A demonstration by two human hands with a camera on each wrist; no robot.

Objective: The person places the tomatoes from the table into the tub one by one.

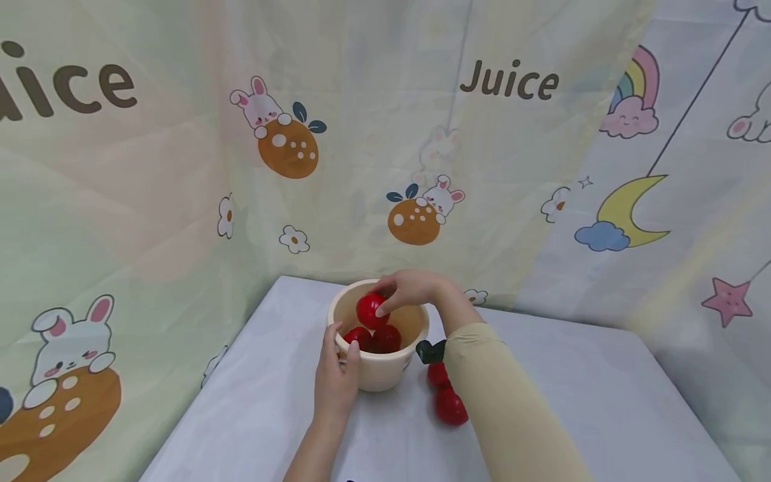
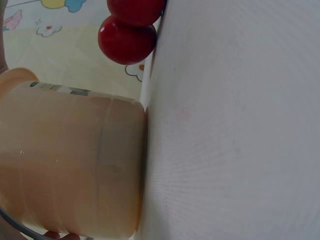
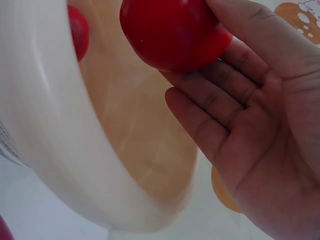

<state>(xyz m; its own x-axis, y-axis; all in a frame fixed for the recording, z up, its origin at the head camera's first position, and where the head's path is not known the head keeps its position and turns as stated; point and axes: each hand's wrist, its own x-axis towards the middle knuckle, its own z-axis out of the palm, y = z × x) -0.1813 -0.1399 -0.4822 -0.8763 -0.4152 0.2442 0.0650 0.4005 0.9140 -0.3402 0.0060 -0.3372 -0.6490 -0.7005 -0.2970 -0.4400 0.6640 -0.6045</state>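
Observation:
A cream plastic bucket (image 1: 381,369) stands upright on the table, with two red round fruits (image 1: 386,339) visible at its bottom. Over its opening, my right hand (image 1: 411,289) holds another shiny red fruit (image 1: 373,310) between thumb and fingers. The right wrist view shows that fruit (image 3: 172,32) at the fingertips, inside the rim. My left hand (image 1: 337,375) grips the bucket's near left side at the rim. In the left wrist view, the bucket's wall (image 2: 75,160) fills the left side; most of that hand is hidden.
To the right of the bucket, more red fruits (image 1: 450,406) lie on the white table (image 1: 385,442), partly covered by the right sleeve (image 1: 512,402). A black wrist device (image 1: 430,351) is near the bucket's rim. Printed cloth (image 1: 361,134) hangs behind the table.

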